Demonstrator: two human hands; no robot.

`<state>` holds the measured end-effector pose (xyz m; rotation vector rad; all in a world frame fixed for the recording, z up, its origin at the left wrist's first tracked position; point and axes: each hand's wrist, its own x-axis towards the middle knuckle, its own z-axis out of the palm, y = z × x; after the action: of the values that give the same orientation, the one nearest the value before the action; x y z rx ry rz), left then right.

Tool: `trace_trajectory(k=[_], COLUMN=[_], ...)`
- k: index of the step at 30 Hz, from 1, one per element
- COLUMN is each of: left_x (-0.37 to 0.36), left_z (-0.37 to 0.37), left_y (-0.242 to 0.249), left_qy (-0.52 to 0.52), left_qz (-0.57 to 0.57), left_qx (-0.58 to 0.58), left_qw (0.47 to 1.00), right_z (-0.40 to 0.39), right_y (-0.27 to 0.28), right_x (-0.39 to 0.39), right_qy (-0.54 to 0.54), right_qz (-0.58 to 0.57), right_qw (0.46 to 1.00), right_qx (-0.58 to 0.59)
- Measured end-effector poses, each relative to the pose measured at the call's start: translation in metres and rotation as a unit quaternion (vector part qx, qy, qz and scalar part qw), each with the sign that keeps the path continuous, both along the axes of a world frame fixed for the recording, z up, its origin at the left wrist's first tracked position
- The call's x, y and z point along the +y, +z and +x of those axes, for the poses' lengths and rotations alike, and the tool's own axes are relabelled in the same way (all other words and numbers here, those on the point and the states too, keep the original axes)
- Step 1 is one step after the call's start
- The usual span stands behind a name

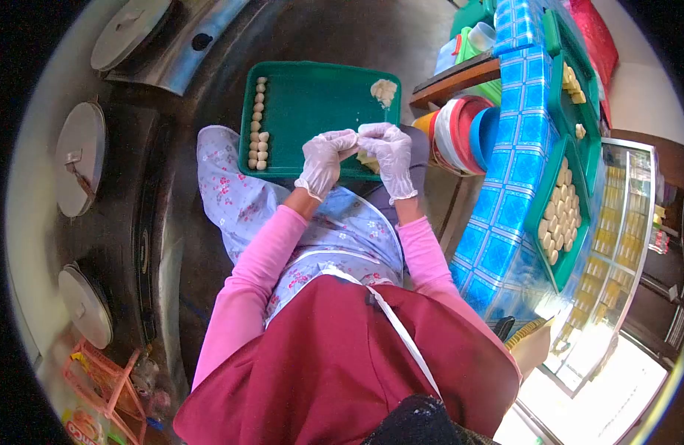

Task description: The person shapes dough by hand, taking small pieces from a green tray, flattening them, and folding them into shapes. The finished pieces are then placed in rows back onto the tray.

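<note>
As hands (322,159) (391,152) meet over green tray (312,104), pale balls (255,127) rowed, buckets (469,130) near

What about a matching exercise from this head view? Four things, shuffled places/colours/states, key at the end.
Things
1. pale balls
2. pale crumbly lump
3. left hand
4. checked tablecloth

Places, colours, states
A. gloved, held close to the right hand
B. blue and white
C. lined up along the left edge of the green tray by the hands
D. near that tray's far right corner

Pairs: 1-C, 2-D, 3-A, 4-B
</note>
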<state>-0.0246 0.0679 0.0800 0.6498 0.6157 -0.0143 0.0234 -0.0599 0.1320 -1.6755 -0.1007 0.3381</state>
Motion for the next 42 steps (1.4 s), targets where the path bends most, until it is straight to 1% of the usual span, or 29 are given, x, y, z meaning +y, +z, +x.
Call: trace_trajectory(k=[1, 2, 5, 6, 9, 11, 13, 14, 17, 18, 20, 23, 24, 26, 27, 29, 30, 32, 33, 35, 37, 38, 39, 41, 42], left_x=[-0.003, -0.007, -0.027, -0.029, -0.025, -0.012, -0.002, 0.0, 0.016, 0.017, 0.018, 0.01, 0.007, -0.001, -0.004, -0.01, -0.013, -0.02, -0.02, -0.018, -0.015, -0.011, -0.006, -0.002, -0.003], left_z=[0.0, -0.001, -0.012, -0.013, -0.016, -0.02, -0.019, -0.016, -0.008, -0.007, -0.005, -0.003, -0.003, -0.002, -0.003, -0.007, -0.01, -0.013, -0.015, -0.018, -0.019, -0.015, -0.012, -0.01, -0.009], left_y=[0.0, 0.001, 0.022, 0.033, 0.025, 0.016, 0.023, 0.028, 0.023, 0.017, 0.004, -0.012, -0.014, -0.019, -0.014, -0.002, 0.003, 0.006, 0.006, 0.006, 0.007, 0.006, -0.001, -0.016, -0.014], left_qy=[0.011, 0.022, 0.113, 0.108, 0.111, 0.037, -0.023, -0.003, -0.113, -0.114, -0.08, -0.039, -0.025, -0.025, -0.026, 0.009, 0.026, 0.029, 0.03, 0.032, 0.036, 0.034, 0.032, 0.027, 0.028], left_qz=[0.011, 0.023, 0.05, 0.071, 0.109, 0.141, 0.19, 0.187, 0.103, 0.065, -0.006, -0.111, -0.145, -0.121, -0.109, 0.002, 0.058, 0.107, 0.132, 0.154, 0.173, 0.151, 0.145, 0.131, 0.112], left_qx=[-0.001, -0.001, -0.052, -0.056, -0.042, -0.018, -0.003, 0.016, -0.02, -0.016, -0.009, 0.022, 0.036, 0.006, -0.008, -0.008, -0.009, -0.046, -0.063, -0.052, -0.045, -0.008, -0.005, 0.004, 0.017], left_qw=[1.0, 0.999, 0.991, 0.99, 0.987, 0.989, 0.982, 0.982, 0.988, 0.991, 0.997, 0.993, 0.988, 0.992, 0.994, 1.0, 0.998, 0.993, 0.989, 0.986, 0.983, 0.988, 0.989, 0.991, 0.993], right_z=[-0.001, -0.001, 0.001, 0.0, 0.0, 0.003, 0.011, 0.014, 0.015, 0.012, 0.008, 0.006, 0.005, 0.005, 0.007, 0.013, 0.012, 0.011, 0.012, 0.013, 0.015, 0.017, 0.02, 0.025, 0.016], right_y=[0.001, -0.005, -0.031, -0.028, -0.017, -0.012, -0.008, -0.01, -0.016, -0.01, 0.004, -0.005, -0.006, -0.007, -0.012, -0.025, -0.028, -0.034, -0.034, -0.035, -0.028, -0.025, -0.027, -0.036, 0.002], right_x=[0.003, 0.006, 0.014, 0.016, 0.013, 0.007, 0.002, -0.001, -0.003, -0.001, 0.003, -0.003, -0.004, -0.005, -0.005, -0.007, -0.006, -0.002, -0.001, -0.003, -0.012, -0.02, -0.029, -0.046, -0.034], right_qy=[-0.019, -0.028, -0.077, -0.072, -0.043, -0.024, 0.003, 0.017, 0.058, 0.083, 0.131, 0.142, 0.122, 0.083, 0.063, 0.019, 0.004, -0.025, 0.0, 0.049, 0.151, 0.2, 0.153, 0.058, 0.087], right_qz=[0.008, 0.021, -0.048, -0.011, 0.027, 0.019, 0.013, 0.03, 0.021, 0.001, -0.039, -0.049, -0.039, -0.018, 0.02, 0.095, 0.088, 0.075, 0.059, 0.027, 0.005, -0.008, -0.071, -0.194, -0.137], right_qw=[0.999, 0.999, 0.992, 0.996, 0.998, 0.999, 0.994, 0.992, 0.99, 0.994, 0.989, 0.974, 0.984, 0.996, 0.997, 0.975, 0.978, 0.985, 0.988, 0.991, 0.988, 0.976, 0.981, 0.974, 0.984], right_qx=[0.034, 0.017, -0.084, -0.053, -0.033, 0.029, 0.104, 0.12, 0.129, 0.071, -0.051, -0.17, -0.125, -0.035, 0.045, 0.202, 0.187, 0.156, 0.143, 0.118, -0.022, -0.091, -0.095, -0.1, -0.079])
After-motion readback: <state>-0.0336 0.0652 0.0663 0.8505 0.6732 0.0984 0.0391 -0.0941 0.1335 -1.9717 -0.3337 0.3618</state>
